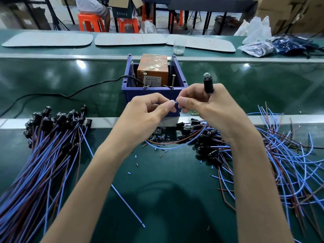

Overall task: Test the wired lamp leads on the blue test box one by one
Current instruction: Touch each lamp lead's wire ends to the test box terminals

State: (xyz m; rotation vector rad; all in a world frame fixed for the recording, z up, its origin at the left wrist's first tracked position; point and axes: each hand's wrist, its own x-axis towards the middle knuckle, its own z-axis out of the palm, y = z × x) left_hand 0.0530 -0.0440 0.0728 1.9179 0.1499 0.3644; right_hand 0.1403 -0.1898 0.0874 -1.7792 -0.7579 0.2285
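Head view: both hands (149, 109) (206, 104) pinch one lamp lead (208, 83) before blue test box (154, 92).

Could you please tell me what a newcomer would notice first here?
At centre the left hand and right hand pinch a blue wire, the right also holding a lamp upright. Behind them stands the blue box; a left pile and right pile of wired lamps flank them.

Blue test box (130, 94): front wall largely hidden behind left hand (145, 110) and right hand (210, 109). Label print on orange block (152, 67) too small to read. Blue wire (176, 102): tip concealed between pinching fingertips. Left lead bundle (43, 155) cut off at left and bottom edges. Seated person (93, 6) cut off at top.
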